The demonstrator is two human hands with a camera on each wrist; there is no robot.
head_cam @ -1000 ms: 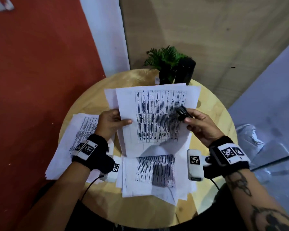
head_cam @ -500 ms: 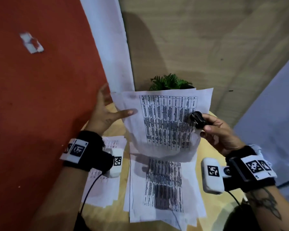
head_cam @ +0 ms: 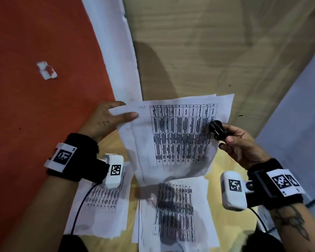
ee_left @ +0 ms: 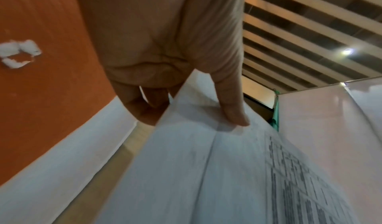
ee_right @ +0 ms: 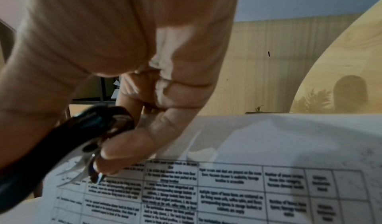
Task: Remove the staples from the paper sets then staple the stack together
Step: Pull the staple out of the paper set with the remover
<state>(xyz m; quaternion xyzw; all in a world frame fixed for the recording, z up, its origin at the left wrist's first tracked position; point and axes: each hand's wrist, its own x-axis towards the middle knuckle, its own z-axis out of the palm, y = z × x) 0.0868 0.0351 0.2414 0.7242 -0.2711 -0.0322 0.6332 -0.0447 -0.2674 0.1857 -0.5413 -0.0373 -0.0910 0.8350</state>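
Dim, warm indoor light on my head feed, a bit soft all over. The held paper set (head_cam: pixel 180 135) throws a dark shadow onto the stack (head_cam: pixel 175 211) below on the bench (head_cam: pixel 129 195); another big shadow sits on the wood wall. Straight lines bow at the edges. Left wrist view shows a ceiling spotlight (ee_left: pixel 348 52), paper motion-blurred. Right wrist: staple remover (ee_right: pixel 62 145) out of focus, table print partly readable.

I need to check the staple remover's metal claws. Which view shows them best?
The right wrist view: the staple remover fills the foreground, claws visible beside the right hand. The head view shows it small and dark. The left wrist view misses it.
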